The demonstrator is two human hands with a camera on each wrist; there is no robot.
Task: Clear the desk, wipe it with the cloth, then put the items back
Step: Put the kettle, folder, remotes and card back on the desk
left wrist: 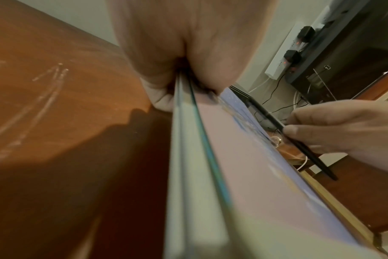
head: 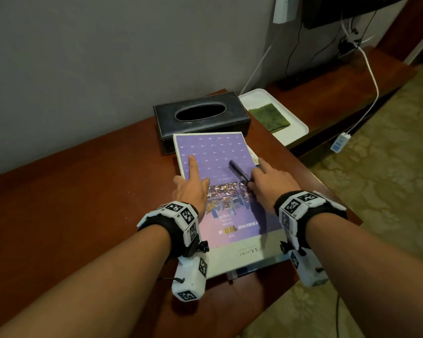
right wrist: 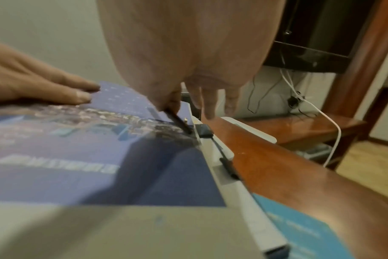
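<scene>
Thumb and forefinger of the right hand [head: 271, 185] pinch a slim black pen [head: 238, 170] that lies slantwise on a cover. Its other fingers hang loose past the right edge of the pile beneath. The left hand [head: 193, 191] grips the left edge of that pile, a stack of glossy magazines with a purple printed cover [head: 242, 220]. Its forefinger lies straight on the cover, and the left wrist view shows the edge wedged into the hand with curled fingers below.

The stack sits on the reddish-brown wooden desk [head: 83, 191]; whether it is lifted clear of the wood I cannot tell. Its far end lies just beside a black leather tissue box with an oval slot [head: 200, 125], which stands near the grey wall. To the right of the box, beyond the desk's end, a white plastic tray [head: 296, 132] holds the folded green cloth [head: 270, 115].

With the cloth folded on the tray and the box on the desk, this looks like the clearing step, though putting back cannot be ruled out.

If so, the next move would take pen and magazines off together. That calls for a level lift with both hands, since glossy covers slide on one another. Somewhere off the desk is needed to set them down, and the tissue box would follow.
</scene>
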